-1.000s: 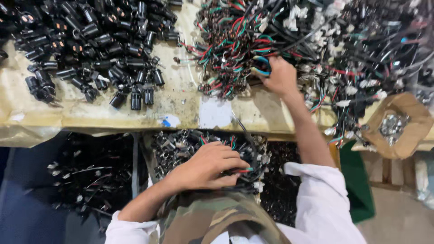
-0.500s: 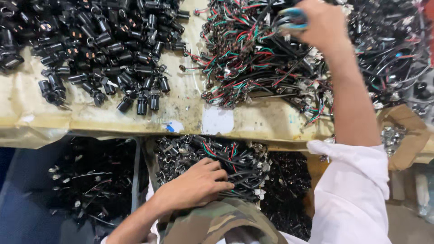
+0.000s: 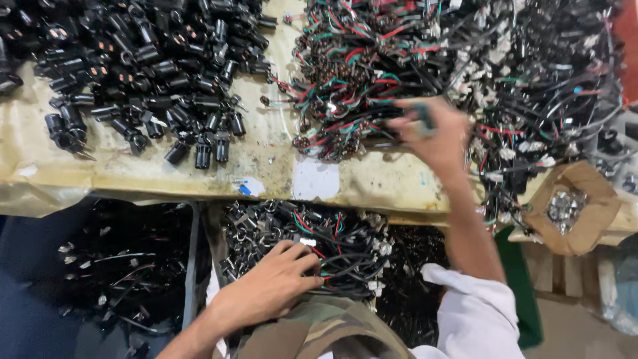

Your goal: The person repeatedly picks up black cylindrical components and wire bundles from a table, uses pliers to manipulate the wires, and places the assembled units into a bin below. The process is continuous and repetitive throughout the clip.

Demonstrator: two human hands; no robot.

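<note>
My right hand [image 3: 435, 136] is gripping a small teal part [image 3: 425, 118] over the wire harness pile [image 3: 352, 73], upper centre. My left hand [image 3: 269, 286] is resting fingers-spread on black cabled connectors [image 3: 332, 246], lower centre. A white label [image 3: 316, 179] is lying on the bench [image 3: 133, 173]; an open brown carton [image 3: 575, 206] is sitting at right.

Connector heap [image 3: 143, 73] left of wire tangle [image 3: 372, 73] on table [image 3: 166, 176]
</note>
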